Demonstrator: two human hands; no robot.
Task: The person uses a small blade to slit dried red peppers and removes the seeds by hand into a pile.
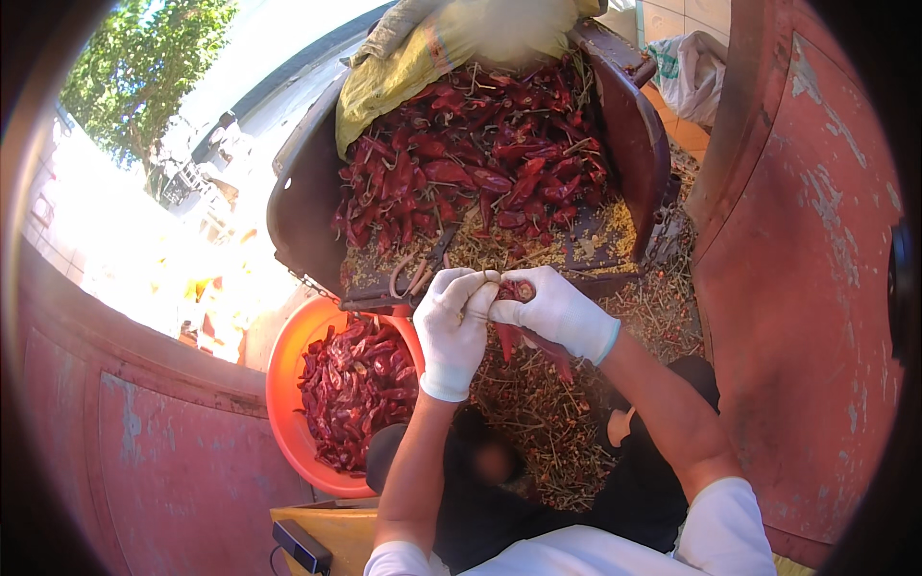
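Both of my hands wear white gloves and meet just in front of the heap of dried red chili peppers (480,173). My right hand (562,315) is closed round a red chili pepper (547,351), whose body hangs out below the fingers. At its upper end, the fingertips of my left hand (453,326) pinch what looks like the pale stem. The fingers partly hide the pepper. Scissors (411,276) with pinkish handles lie on the tray just beyond my left hand.
An orange basin (281,384) of red peppers stands at my left. The heap sits in a dark metal tray (305,216) with a yellow sack (384,91) over its back. Stems litter the ground (547,442) between my legs. Red metal panels (802,288) flank both sides.
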